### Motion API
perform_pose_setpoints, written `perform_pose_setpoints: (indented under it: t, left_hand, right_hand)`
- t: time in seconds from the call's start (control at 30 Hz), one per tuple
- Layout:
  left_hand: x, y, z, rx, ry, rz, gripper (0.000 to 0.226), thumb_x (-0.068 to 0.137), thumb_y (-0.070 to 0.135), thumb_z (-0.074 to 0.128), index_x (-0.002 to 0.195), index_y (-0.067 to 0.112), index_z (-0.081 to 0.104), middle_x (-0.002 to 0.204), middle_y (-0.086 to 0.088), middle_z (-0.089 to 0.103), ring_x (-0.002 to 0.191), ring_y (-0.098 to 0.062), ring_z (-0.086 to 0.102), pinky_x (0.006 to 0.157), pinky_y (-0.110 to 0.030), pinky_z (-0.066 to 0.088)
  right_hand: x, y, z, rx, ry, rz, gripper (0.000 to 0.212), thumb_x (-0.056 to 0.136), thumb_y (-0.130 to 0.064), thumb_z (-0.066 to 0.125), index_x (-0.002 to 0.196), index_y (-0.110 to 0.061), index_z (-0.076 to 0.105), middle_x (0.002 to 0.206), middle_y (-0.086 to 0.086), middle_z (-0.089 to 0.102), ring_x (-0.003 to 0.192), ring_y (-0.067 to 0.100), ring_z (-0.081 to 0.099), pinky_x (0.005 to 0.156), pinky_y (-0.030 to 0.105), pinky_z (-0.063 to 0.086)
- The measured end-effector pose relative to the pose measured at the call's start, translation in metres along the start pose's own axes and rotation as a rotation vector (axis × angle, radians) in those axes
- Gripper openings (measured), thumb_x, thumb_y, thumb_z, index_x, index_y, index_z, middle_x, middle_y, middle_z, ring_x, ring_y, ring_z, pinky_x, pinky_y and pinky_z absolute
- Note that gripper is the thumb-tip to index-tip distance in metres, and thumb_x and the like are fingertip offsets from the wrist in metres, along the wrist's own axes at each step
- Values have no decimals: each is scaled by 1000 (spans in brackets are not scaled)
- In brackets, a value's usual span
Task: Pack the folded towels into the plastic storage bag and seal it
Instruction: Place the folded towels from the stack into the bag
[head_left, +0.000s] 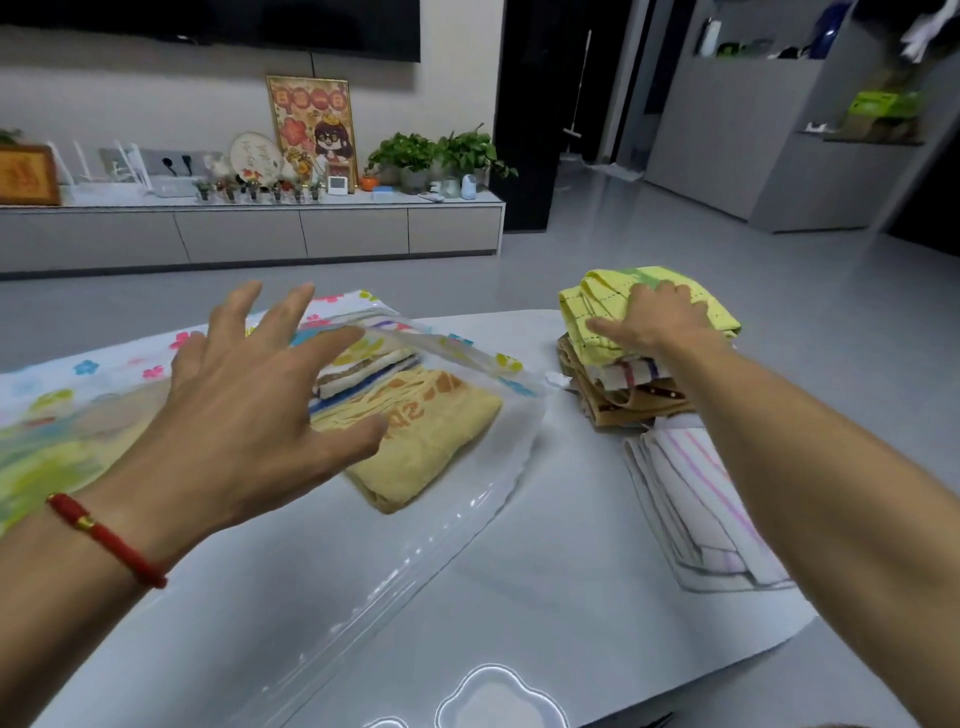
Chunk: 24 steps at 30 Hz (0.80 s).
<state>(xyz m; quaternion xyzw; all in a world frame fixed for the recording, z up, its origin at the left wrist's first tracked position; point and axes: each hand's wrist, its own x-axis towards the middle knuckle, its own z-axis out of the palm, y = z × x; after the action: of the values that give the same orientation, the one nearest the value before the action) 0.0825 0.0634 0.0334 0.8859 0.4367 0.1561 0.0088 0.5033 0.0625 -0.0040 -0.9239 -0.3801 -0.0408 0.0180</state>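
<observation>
A clear plastic storage bag (452, 499) with a flowered print lies across the grey table, its mouth open toward the right. Inside it lie a folded orange-yellow towel (426, 441) and a striped towel (363, 371) behind it. My left hand (249, 400) hovers over the bag with fingers spread, holding nothing. At the right stands a pile of folded towels (623, 395). My right hand (654, 317) rests on its top piece, a yellow-green checked towel (613, 306), fingers curled over it. A white towel with pink stripes (691, 499) lies flat in front of the pile.
The table (545, 597) ends close on the right and at the far side, with grey floor beyond. A low cabinet (249, 228) with plants, frames and small items stands along the far wall. A glossy reflection shows on the table's near edge.
</observation>
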Motion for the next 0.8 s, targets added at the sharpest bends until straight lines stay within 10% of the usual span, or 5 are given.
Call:
perform_pose_setpoints:
  t: [0.33, 0.53, 0.67, 0.8]
  left_hand:
    - [7, -4, 6, -36, 39, -12, 90, 67, 86, 42, 146, 42, 37, 164, 2, 19, 150, -27, 4, 112, -64, 24]
    - [9, -5, 6, -65, 41, -23, 90, 64, 80, 45, 146, 43, 37, 164, 4, 18, 150, -25, 2, 113, -64, 23]
    - [9, -5, 7, -69, 51, -9, 98, 58, 87, 31, 145, 42, 37, 163, 2, 19, 150, -26, 4, 113, -64, 24]
    - [9, -8, 10, -56, 47, -6, 97, 61, 89, 30, 145, 43, 36, 163, 3, 19, 150, -26, 4, 112, -64, 24]
  right_hand:
    - [16, -5, 17, -5, 366, 29, 26, 95, -4, 52, 117, -4, 67, 111, 21, 70, 103, 44, 65, 83, 46, 47]
    - [10, -29, 23, -61, 365, -93, 26, 102, -18, 47, 116, -5, 65, 103, 17, 70, 96, 37, 64, 79, 45, 40]
    - [9, -27, 28, -68, 143, -97, 80, 99, -68, 21, 126, -8, 67, 137, 22, 61, 131, 40, 48, 106, 52, 36]
    - [30, -8, 13, 2, 313, 44, 35, 99, -22, 41, 121, -7, 64, 129, 24, 60, 120, 40, 50, 101, 53, 38]
